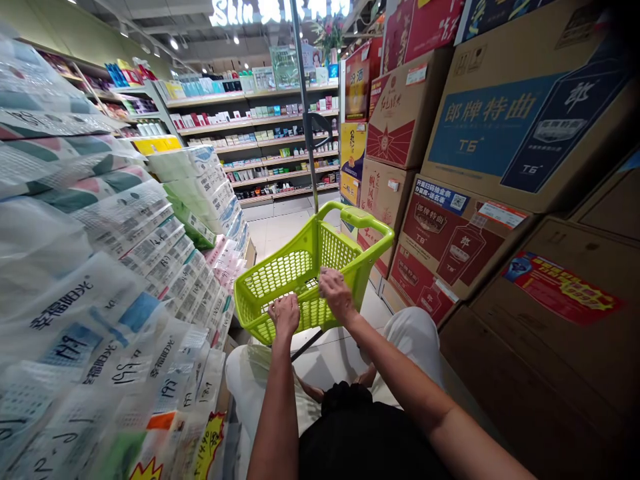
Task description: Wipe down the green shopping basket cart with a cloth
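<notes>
A lime-green plastic shopping basket (pixel 280 270) with perforated walls stands in front of my knees, turned at an angle. My left hand (pixel 285 313) is closed over its near rim, towards the left. Further right along the same rim, my right hand (pixel 336 291) is closed as well. No goods show inside the basket. Its raised green handle (pixel 367 223) is at the right end, untouched by either hand. A tall grey pole (pixel 306 100) rises behind the basket; where it is fixed cannot be seen.
Wrapped paper packs (pixel 145 220) are stacked close on the left. Large cardboard cartons (pixel 480 127) form a wall on the right. Pale floor tiles (pixel 280 230) lead between them to shelves (pixel 255 123) of small boxed goods at the back.
</notes>
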The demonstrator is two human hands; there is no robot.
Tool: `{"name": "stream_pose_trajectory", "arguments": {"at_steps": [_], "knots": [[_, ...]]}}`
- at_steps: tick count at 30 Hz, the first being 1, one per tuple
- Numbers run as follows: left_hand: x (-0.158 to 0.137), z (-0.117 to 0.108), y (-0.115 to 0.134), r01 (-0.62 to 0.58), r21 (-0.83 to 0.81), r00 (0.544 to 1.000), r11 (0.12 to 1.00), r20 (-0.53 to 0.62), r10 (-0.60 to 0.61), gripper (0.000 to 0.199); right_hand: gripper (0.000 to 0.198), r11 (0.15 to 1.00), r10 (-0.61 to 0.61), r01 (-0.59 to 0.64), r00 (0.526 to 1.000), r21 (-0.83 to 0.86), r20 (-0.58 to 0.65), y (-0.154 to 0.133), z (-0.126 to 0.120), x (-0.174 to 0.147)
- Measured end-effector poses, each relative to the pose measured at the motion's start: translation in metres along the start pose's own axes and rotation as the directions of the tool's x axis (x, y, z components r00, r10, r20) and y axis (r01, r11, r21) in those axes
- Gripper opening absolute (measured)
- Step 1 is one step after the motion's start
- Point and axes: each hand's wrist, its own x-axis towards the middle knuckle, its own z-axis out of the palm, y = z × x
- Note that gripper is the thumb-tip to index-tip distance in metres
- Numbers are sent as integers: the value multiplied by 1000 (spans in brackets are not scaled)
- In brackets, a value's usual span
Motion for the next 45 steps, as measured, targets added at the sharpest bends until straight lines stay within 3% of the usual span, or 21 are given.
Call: {"name": "stream_pose_trajectory", "arguments": {"at_steps": [2, 7, 12, 19, 24, 30, 36, 39, 43, 45], "knots": [[0, 0, -3, -12, -12, 1000, 1000, -1, 12, 41, 44, 997, -68, 67, 997, 26, 38, 1, -1, -1], [0, 2, -8, -34, -31, 999, 999, -16, 33, 40, 42, 989, 141, -146, 983, -27, -121, 18, -6, -4], [-1, 4, -9, -38, -39, 998, 999, -58, 36, 41, 29, 996, -84, 82, 990, -23, -110, 23, -6, -22], [2, 0, -12, 19, -76, 999, 997, -45, -23, 43, 27, 978, 35, -72, 981, -193, -192, 36, -11, -28], [4, -4, -14, 0, -53, 1000, 999, -20, -1, 42, 22, 983, -103, 94, 994, -159, -47, 27, 1, -27], [3, -3, -14, -26, -27, 999, 999, -39, 25, 39, 24, 985, 53, -68, 994, -156, -97, 48, -20, -25], [2, 2, -14, -25, -30, 997, 999, -68, 23, 39, 27, 982, 168, -182, 961, -46, -219, 39, -25, -41], [2, 3, -14, -18, -30, 998, 999, -65, 16, 39, 27, 987, 139, -151, 973, -57, -185, 39, -24, -39], [1, 2, -12, -25, -12, 996, 1000, -82, 24, 40, 25, 970, 118, -135, 988, -202, -95, 33, -19, -34], [1, 3, -12, -31, -9, 995, 999, -93, 30, 39, 26, 964, 60, -65, 998, -259, -27, 32, -19, -32]]}}
